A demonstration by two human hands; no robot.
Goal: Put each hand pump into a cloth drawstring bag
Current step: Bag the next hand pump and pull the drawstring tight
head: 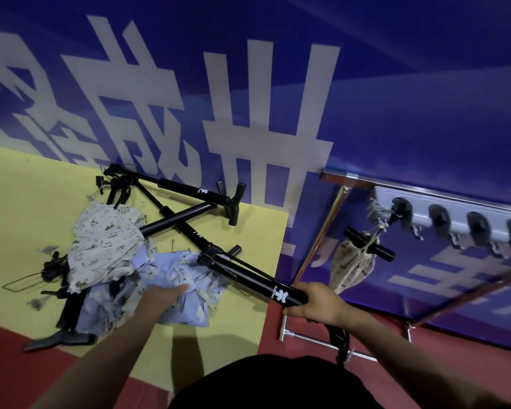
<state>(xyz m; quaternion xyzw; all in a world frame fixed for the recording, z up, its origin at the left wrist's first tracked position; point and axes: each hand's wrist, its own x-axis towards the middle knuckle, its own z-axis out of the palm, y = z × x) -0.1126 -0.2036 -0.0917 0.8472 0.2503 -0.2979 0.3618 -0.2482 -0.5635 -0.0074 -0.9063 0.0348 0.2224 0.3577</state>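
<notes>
Pump [257, 277] in your right hand [319, 302]: your fingers are wrapped around the barrel near its handle end, and the barrel runs away from that hand toward ten o'clock, its far end lying over the blue cloth bag [171, 278]. Your left hand [163, 296] lies at nine o'clock from the right, fingers bunched into that bag's fabric; I cannot tell whether they have found the mouth. The left hand is the nearer to the pump's far end, so opening the bag falls to it, while the right would feed the barrel in along its own line.

Outward from the bag, a cream printed bag [106, 246] lies at eleven o'clock on the yellow mat [27, 202], with more pumps [186, 188] crossed beyond it. At two o'clock from your right hand, one bagged pump [357, 261] hangs from a hook rack [455, 214].
</notes>
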